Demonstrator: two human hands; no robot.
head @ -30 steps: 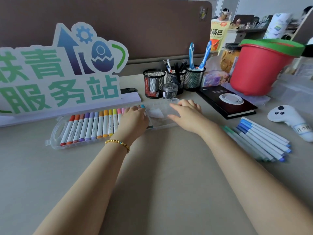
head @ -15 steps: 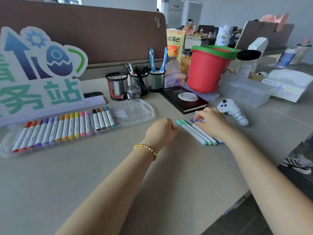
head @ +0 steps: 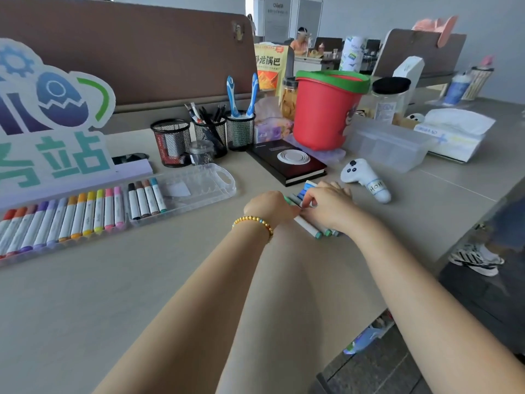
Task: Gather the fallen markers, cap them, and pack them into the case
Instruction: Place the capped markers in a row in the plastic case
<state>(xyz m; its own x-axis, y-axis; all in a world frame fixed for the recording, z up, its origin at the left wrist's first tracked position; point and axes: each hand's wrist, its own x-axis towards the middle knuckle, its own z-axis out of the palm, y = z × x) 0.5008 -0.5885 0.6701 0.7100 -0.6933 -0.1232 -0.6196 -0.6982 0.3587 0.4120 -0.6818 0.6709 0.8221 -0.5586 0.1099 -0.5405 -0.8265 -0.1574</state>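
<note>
Far left on the desk [head: 142, 294]: clear case [head: 199, 183] lying open, a row of capped markers [head: 79, 217] filling its left part, right end bare. Just right of centre: left hand [head: 268, 207], beaded bracelet [head: 254, 221] at the wrist, fingers curled down against a loose bunch of blue and green markers [head: 308, 227]. Touching it: right hand [head: 326, 204], fingers curled round the same bunch. Behind them a black notebook [head: 287, 163]; further right a white controller [head: 365, 179], near the bunch but apart.
</note>
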